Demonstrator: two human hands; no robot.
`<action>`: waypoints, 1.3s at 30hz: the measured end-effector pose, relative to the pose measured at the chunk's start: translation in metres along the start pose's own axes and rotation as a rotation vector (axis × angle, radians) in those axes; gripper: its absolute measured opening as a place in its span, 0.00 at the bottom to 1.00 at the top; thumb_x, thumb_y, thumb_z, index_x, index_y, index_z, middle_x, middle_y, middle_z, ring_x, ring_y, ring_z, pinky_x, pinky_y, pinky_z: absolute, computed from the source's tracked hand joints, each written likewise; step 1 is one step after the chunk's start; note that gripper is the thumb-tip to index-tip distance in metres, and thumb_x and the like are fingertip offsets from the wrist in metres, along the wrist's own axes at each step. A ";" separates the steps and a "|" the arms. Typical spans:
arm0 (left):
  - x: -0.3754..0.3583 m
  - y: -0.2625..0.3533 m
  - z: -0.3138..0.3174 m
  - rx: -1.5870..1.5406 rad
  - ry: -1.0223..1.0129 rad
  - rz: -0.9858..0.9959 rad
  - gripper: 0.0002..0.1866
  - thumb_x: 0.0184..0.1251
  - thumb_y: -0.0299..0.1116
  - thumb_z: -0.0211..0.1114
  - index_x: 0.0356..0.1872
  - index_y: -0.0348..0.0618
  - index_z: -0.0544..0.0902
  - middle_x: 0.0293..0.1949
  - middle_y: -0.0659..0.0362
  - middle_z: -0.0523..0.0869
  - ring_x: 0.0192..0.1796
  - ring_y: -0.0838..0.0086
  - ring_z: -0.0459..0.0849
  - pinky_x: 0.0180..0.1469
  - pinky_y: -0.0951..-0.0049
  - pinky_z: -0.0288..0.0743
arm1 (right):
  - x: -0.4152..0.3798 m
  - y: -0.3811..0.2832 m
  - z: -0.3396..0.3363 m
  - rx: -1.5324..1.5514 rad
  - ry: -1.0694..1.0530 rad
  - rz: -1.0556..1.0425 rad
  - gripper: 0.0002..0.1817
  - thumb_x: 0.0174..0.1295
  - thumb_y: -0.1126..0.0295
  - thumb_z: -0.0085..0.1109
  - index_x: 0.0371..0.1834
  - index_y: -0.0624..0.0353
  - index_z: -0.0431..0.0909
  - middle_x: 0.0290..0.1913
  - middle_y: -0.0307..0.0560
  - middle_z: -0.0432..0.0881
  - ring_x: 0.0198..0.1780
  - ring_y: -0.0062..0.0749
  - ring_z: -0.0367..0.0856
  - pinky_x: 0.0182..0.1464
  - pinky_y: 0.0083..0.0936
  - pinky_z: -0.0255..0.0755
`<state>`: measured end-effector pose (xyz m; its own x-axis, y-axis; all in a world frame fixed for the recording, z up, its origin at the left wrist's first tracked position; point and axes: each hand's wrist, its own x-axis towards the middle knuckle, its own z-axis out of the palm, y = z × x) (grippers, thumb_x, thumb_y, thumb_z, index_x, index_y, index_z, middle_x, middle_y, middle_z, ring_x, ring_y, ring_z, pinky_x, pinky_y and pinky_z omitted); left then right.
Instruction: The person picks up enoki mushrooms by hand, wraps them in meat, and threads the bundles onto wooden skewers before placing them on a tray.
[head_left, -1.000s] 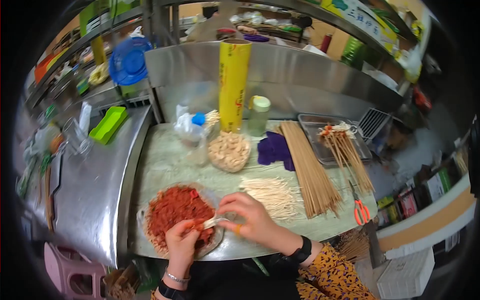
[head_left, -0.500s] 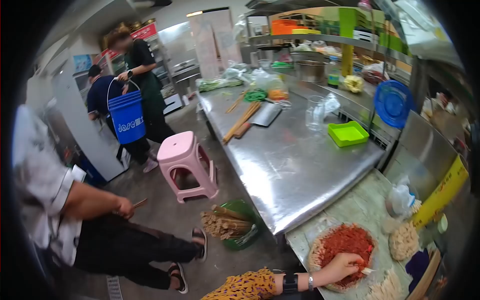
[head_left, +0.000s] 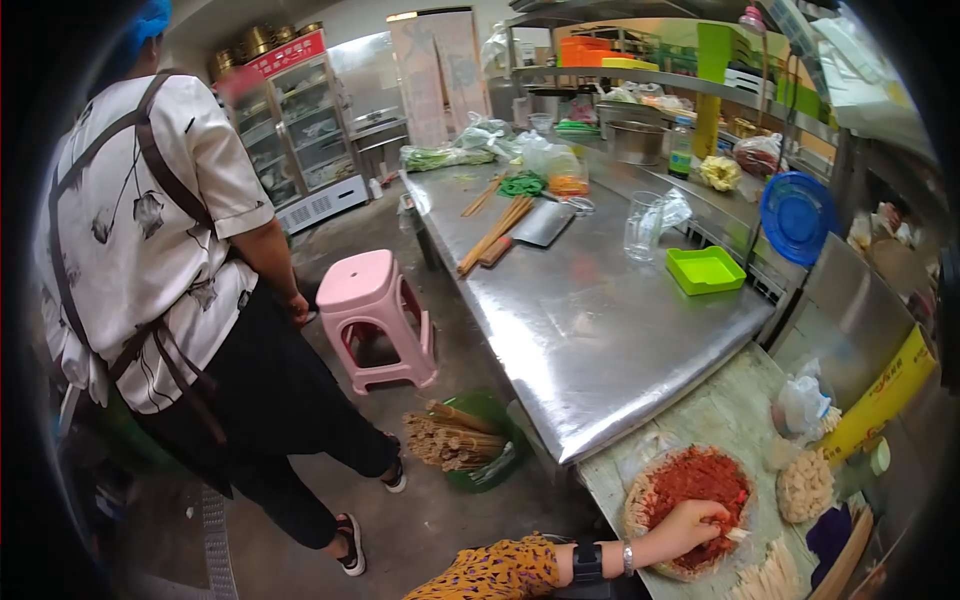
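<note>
My left hand (head_left: 690, 528), below a yellow patterned sleeve, a dark band and a bracelet, reaches over a round bowl of red minced filling (head_left: 705, 475). Its fingers are closed in a pinch at the right side of the bowl. From the fingertips juts a small white piece (head_left: 738, 535), whose kind I cannot make out. Pale strips (head_left: 768, 574) lie just below the bowl, and a bag of whitish pieces (head_left: 805, 487) stands to its right. My right hand is out of view.
A steel table (head_left: 600, 340) holds a cleaver (head_left: 543, 223), wooden sticks (head_left: 497, 235) and a green tray (head_left: 705, 271). On the floor are a pink stool (head_left: 372, 310) and a green basket of sticks (head_left: 480, 470). A person (head_left: 170, 230) stands at left.
The person in the white shirt has turned away and now stands further into view. Two people with a blue bucket no longer show. My left hand stays at the bowl.
</note>
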<state>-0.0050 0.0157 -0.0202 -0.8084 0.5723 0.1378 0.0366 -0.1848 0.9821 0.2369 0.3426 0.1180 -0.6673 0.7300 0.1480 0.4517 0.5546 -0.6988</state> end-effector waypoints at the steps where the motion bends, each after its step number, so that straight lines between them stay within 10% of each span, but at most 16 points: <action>1: 0.000 0.003 -0.001 -0.052 -0.015 -0.048 0.11 0.60 0.21 0.58 0.45 0.32 0.78 0.34 0.60 0.83 0.35 0.83 0.78 0.38 0.81 0.73 | -0.007 -0.017 0.003 0.167 0.062 0.013 0.10 0.59 0.68 0.57 0.34 0.67 0.78 0.30 0.50 0.79 0.35 0.32 0.78 0.38 0.31 0.71; 12: -0.001 0.034 0.012 -0.798 0.008 -0.333 0.09 0.69 0.22 0.51 0.48 0.34 0.74 0.45 0.52 0.81 0.45 0.72 0.84 0.47 0.76 0.80 | -0.077 -0.113 0.152 0.970 0.034 -0.152 0.05 0.64 0.72 0.53 0.39 0.62 0.74 0.35 0.46 0.77 0.36 0.26 0.75 0.43 0.23 0.72; 18: -0.006 0.030 0.009 -0.655 0.092 -0.287 0.09 0.66 0.20 0.53 0.46 0.32 0.75 0.39 0.53 0.83 0.40 0.73 0.84 0.43 0.77 0.80 | -0.092 -0.094 0.181 1.016 -0.246 -0.030 0.12 0.60 0.67 0.62 0.42 0.61 0.73 0.39 0.47 0.77 0.37 0.30 0.78 0.44 0.26 0.74; 22: -0.008 0.027 0.008 -0.484 0.086 -0.315 0.11 0.64 0.18 0.53 0.47 0.31 0.75 0.40 0.51 0.84 0.38 0.70 0.85 0.42 0.73 0.81 | -0.097 -0.101 0.185 0.976 -0.431 0.081 0.09 0.66 0.69 0.50 0.38 0.64 0.77 0.31 0.43 0.78 0.33 0.29 0.82 0.39 0.22 0.74; 39: -0.013 0.019 0.010 -0.403 0.008 -0.210 0.12 0.61 0.13 0.50 0.43 0.30 0.78 0.40 0.49 0.84 0.40 0.67 0.85 0.43 0.73 0.81 | -0.055 -0.075 0.169 1.295 -0.325 0.133 0.15 0.70 0.61 0.46 0.40 0.64 0.73 0.33 0.47 0.78 0.32 0.33 0.83 0.36 0.25 0.78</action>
<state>0.0116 0.0128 -0.0019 -0.7787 0.6244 -0.0613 -0.3588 -0.3630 0.8599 0.1397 0.1934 0.0442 -0.8537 0.5205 -0.0181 -0.2373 -0.4198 -0.8760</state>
